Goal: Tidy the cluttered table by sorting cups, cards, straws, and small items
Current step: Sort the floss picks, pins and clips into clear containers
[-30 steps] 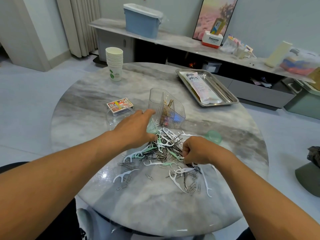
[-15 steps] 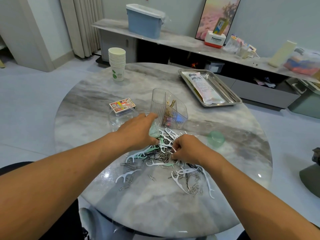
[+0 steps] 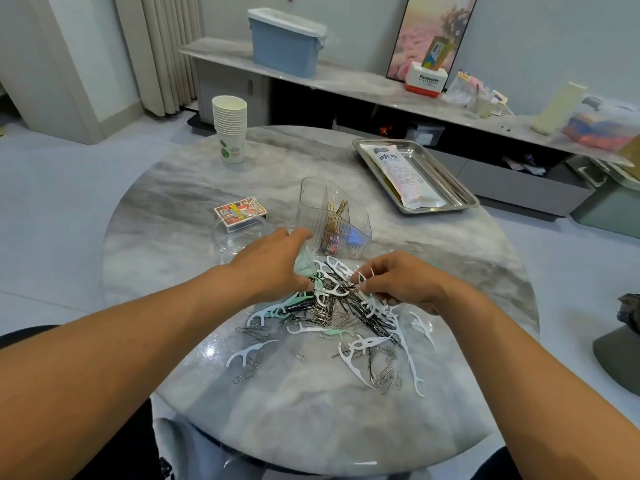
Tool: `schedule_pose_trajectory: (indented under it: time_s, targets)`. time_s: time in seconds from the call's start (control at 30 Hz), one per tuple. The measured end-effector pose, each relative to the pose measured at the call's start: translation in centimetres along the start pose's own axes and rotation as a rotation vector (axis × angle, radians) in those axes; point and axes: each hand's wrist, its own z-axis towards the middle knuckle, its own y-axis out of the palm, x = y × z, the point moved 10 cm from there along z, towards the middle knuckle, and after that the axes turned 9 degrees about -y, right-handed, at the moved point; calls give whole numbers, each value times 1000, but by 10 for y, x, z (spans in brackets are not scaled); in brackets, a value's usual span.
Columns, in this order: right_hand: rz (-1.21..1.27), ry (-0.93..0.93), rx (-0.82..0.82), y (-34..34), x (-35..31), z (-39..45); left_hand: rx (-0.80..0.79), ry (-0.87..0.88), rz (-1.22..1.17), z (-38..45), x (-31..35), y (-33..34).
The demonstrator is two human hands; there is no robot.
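A tangled pile of white and green floss picks, black hairpins and paper clips (image 3: 341, 317) lies on the round marble table (image 3: 173, 237). My left hand (image 3: 273, 263) rests at the pile's far left edge and grips a pale green bunch (image 3: 304, 266), apparently floss picks. My right hand (image 3: 398, 285) is at the pile's top right, its fingertips pinching a white floss pick (image 3: 363, 276). Just behind both hands stands a clear divided organizer (image 3: 332, 220) with some pins in one compartment.
A card box (image 3: 240, 213) lies behind a clear round dish (image 3: 235, 237) on the left. A stack of paper cups (image 3: 230, 129) stands far left. At the far right, a steel tray (image 3: 446, 188) holds a packet (image 3: 401, 173). A shelf runs behind the table.
My right hand has moved from the pile's near right side up and left to its top, and its fist has loosened into a pinch. My left hand has hardly moved.
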Motion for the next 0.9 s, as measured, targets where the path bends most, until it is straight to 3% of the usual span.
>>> schedule_pose_trajectory:
  time_s: [0.23, 0.67, 0.9]
  targets:
    - [61, 80, 30, -2, 12, -6, -1, 7, 0, 0, 3, 0]
    - [69, -42, 207, -18, -6, -8, -9, 21, -13, 0, 1, 3]
    - [145, -45, 198, -10, -2, -6, -11, 25, -12, 1, 1, 3]
